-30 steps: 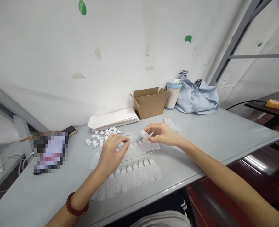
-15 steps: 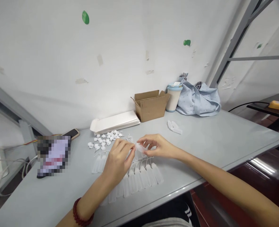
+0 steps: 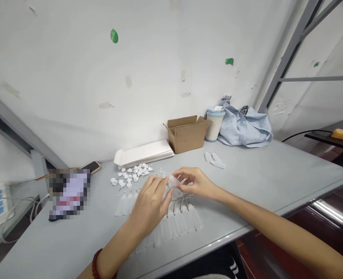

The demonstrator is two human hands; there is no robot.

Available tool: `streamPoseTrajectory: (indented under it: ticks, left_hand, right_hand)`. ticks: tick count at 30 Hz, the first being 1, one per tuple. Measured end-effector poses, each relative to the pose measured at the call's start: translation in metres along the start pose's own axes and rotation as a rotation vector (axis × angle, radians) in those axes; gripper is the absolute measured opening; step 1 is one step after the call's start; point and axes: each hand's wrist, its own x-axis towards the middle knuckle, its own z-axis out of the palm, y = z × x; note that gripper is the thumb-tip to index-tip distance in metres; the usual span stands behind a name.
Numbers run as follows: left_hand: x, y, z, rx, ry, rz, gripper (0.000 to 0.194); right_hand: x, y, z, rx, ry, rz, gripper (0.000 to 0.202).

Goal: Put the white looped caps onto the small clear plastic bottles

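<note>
in the head view, a grey table [image 3: 247, 174] is seen spread beneath both hands, with its front edge slanted up to the right, nearer the person than either hand. to the right of the right hand [image 3: 193, 184], a broad stretch of tabletop is left for moving; beyond both hands, the space is bounded by a flat white stack [image 3: 146, 152] and an open cardboard box [image 3: 189, 139].

the left forearm is brought in from the lower left, and the right forearm is laid long and low across the table from the lower right. both hands are raised over the tabletop and met at the fingertips.

a small translucent piece [image 3: 174, 183] is pinched between the right thumb and fingers, which are curved. by the left hand [image 3: 152, 197] the same piece is touched at its left side, with fingers bent and thumb parted from them; whether it is also gripped there cannot be told.

below the right hand, translucent sleeves [image 3: 180, 223] are laid in a row, partly covered by the left hand. just beyond the left hand, small white caps [image 3: 135, 177] are scattered.
</note>
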Motion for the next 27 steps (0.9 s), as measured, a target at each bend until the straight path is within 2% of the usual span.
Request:
streamPoseTrajectory:
  ticks: [5, 9, 11, 14, 16, 19, 21, 24, 27]
  left_hand:
    - [-0.003, 0.002, -0.003, -0.095, -0.112, -0.131, 0.029]
    - [0.002, 0.007, -0.014, -0.32, -0.259, -0.367, 0.035]
    - [0.006, 0.009, -0.018, -0.4, -0.307, -0.493, 0.037]
    - [0.013, 0.01, -0.019, -0.482, -0.256, -0.624, 0.037]
    - [0.015, 0.01, -0.016, -0.524, -0.195, -0.664, 0.033]
    - [0.015, 0.008, -0.013, -0.58, -0.156, -0.672, 0.029]
    - [0.015, 0.007, -0.012, -0.619, -0.162, -0.667, 0.028]
    - [0.014, 0.002, -0.01, -0.706, -0.17, -0.646, 0.028]
    - [0.013, -0.004, -0.008, -0.826, -0.171, -0.644, 0.027]
  right_hand:
    - [-0.001, 0.001, 0.002, -0.007, 0.008, 0.006, 0.024]
    - [-0.002, 0.001, 0.005, -0.088, 0.06, -0.043, 0.024]
    - [-0.003, 0.002, 0.007, -0.154, 0.086, -0.12, 0.025]
    - [-0.006, 0.007, 0.011, -0.286, 0.115, -0.338, 0.026]
    - [-0.009, 0.01, 0.014, -0.391, 0.123, -0.477, 0.025]
    - [-0.012, 0.01, 0.017, -0.458, 0.116, -0.553, 0.023]
    - [-0.012, 0.007, 0.017, -0.395, 0.107, -0.48, 0.021]
    - [-0.011, -0.001, 0.012, -0.187, 0.071, -0.226, 0.025]
    - [-0.008, -0.006, 0.006, -0.018, -0.048, -0.038, 0.034]
